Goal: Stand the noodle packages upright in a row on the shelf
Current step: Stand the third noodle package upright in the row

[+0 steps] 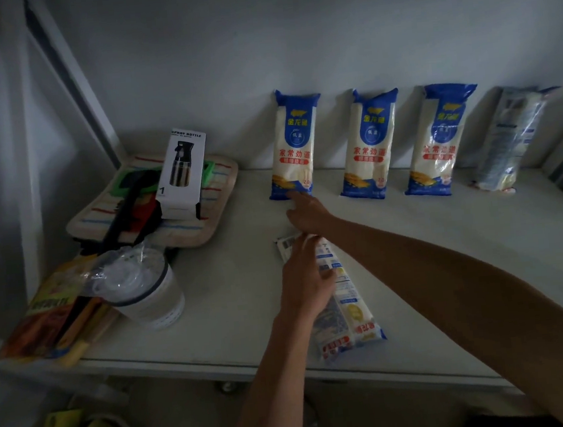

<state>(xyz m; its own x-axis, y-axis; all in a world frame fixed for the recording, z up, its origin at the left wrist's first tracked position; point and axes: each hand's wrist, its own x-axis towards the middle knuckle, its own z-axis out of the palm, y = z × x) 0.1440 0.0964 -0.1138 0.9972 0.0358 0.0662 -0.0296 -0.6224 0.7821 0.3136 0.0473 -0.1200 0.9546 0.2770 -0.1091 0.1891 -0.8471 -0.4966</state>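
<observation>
Noodle packages: we lay our left hand (305, 280), fingers spread open, on the flat blue-and-white plastic packet (342, 305) near the front edge of the white shelf (233, 293). Our right hand (307, 210), open, touches the base of the leftmost upright packet (294, 146); three more (368, 146) (436, 141) (510, 138) lean along the back edge.
</observation>
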